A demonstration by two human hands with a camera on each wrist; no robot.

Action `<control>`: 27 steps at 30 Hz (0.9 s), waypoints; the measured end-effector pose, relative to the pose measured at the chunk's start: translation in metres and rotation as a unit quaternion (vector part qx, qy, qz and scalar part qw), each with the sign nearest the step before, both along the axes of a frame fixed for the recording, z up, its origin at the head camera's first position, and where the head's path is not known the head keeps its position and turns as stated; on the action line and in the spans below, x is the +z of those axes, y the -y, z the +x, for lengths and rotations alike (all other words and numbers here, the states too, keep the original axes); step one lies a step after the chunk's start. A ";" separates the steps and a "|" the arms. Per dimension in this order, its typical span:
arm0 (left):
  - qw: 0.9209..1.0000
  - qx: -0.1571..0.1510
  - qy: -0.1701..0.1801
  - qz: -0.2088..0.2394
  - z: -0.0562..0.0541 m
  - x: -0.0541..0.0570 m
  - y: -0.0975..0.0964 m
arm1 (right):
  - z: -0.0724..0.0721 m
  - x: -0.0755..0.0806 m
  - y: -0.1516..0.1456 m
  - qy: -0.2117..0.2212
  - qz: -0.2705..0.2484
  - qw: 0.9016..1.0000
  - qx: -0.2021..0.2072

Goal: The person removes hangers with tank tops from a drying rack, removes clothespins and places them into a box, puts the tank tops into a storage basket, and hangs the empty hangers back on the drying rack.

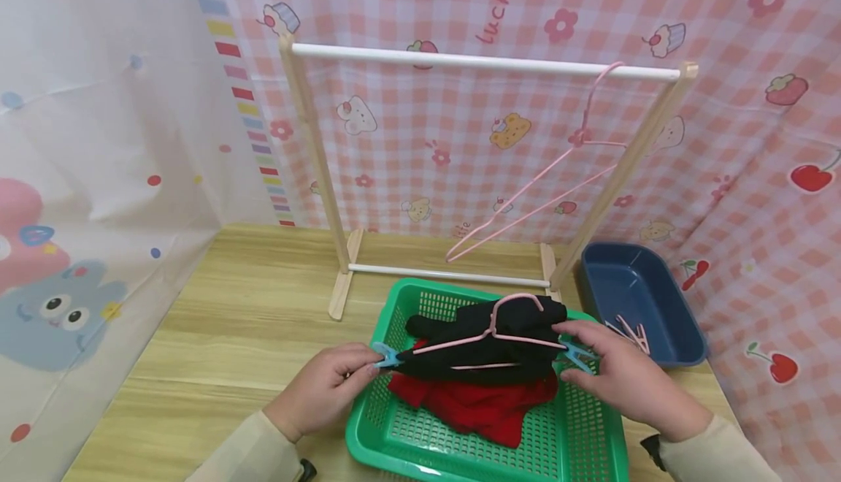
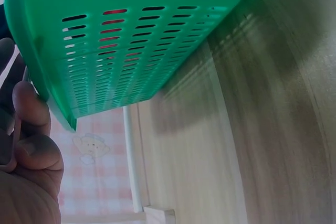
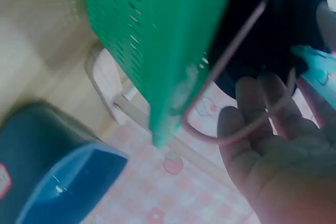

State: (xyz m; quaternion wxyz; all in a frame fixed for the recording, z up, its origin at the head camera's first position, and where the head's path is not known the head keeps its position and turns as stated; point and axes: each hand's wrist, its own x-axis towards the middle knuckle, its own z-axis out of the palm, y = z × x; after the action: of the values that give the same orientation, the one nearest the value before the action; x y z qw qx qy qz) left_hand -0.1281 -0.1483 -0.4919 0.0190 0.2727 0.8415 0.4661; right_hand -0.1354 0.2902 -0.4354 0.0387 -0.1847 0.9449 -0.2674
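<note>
A pink hanger (image 1: pixel 460 343) lies over a black garment (image 1: pixel 447 332) above the green basket (image 1: pixel 360 431). Blue clothespins sit at both ends of the hanger. My left hand (image 1: pixel 326 387) pinches the left clothespin (image 1: pixel 388 355) between thumb and fingers. Around the right clothespin (image 1: pixel 581 357), my right hand (image 1: pixel 620 372) is spread, thumb apart from the fingers. The right wrist view shows its fingers (image 3: pixel 249 98) behind the hanger's end, beside the clothespin (image 3: pixel 317 66) on the black cloth. Red cloth (image 1: pixel 479 405) lies beneath in the basket.
Behind the basket stands a rack with a white top bar (image 1: pixel 486 63) and wooden posts. Another pink hanger (image 1: pixel 525 190) hangs near its right post. At right, a dark blue bin (image 1: pixel 614 270) holds pink clothespins (image 1: pixel 634 334). A patterned cloth covers the wall.
</note>
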 end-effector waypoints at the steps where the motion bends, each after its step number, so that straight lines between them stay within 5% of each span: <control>1: 1.000 0.003 0.000 0.001 0.000 0.000 0.000 | 0.000 -0.002 0.001 0.001 0.001 1.000 -0.007; 18: 0.999 0.016 -0.023 -0.029 0.002 -0.005 0.006 | -0.003 -0.033 0.015 -0.018 -0.038 0.997 -0.063; 27: 0.998 0.027 -0.049 -0.018 0.002 -0.008 0.002 | -0.007 -0.036 0.016 -0.015 -0.054 0.995 -0.084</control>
State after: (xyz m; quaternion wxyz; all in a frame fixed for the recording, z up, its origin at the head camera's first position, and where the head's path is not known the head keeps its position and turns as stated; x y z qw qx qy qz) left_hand -0.1257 -0.1503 -0.5000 -0.0300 0.2716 0.8566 0.4377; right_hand -0.1427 0.2744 -0.4711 -0.0084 -0.1105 0.9418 -0.3174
